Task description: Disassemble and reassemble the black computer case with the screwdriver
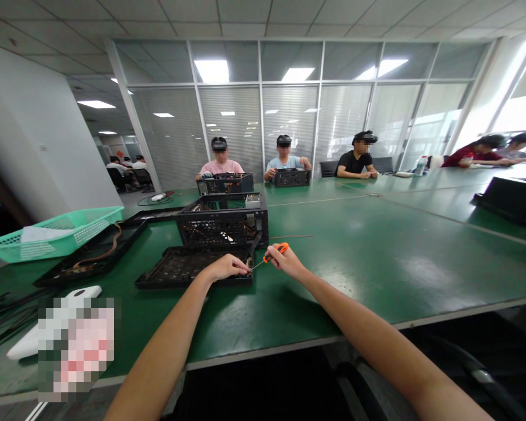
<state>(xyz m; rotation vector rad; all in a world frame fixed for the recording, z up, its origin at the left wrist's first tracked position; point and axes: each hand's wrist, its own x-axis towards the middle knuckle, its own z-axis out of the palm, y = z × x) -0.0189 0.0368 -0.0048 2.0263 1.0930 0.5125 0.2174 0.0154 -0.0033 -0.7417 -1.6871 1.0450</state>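
My right hand (284, 260) is closed round the orange and black handle of a screwdriver (277, 251). Its thin shaft points left and down to the right end of a black computer case panel (170, 275), which lies on the green table. At that same end my left hand (230, 267) is closed, its fingertips pinched together at the panel's edge beside the screwdriver tip. What those fingers hold, if anything, is too small to make out. Just behind the panel stands an open black computer case (223, 225) with wires inside.
A green plastic basket (92, 221) and a black panel with a brown cable (92, 251) lie left. Nearer are a white elongated device (83, 292) and dark cables (13, 318). Several people sit across the green table (377, 251), two behind computer cases. A black case (511, 199) stands far right.
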